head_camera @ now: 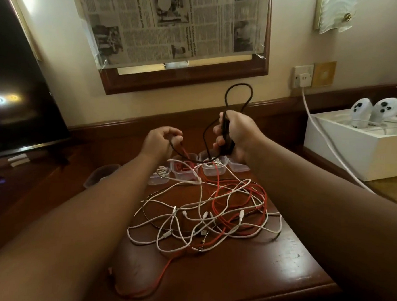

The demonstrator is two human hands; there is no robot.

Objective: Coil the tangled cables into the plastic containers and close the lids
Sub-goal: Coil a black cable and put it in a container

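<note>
Hand [234, 135] above perhaps cable-filled containers [211, 166]

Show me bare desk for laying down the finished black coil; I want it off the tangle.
The near right corner of the desk, beside the tangle, is bare, as is the strip left of the tangle. It is crowded at the back, where the containers stand under both hands.

Single head-mounted wide-angle view, looking forward and down from close above the near edge of the wooden table [278, 267]. It faces the far wall [285, 39]; both forearms extend from the near corners.
</note>
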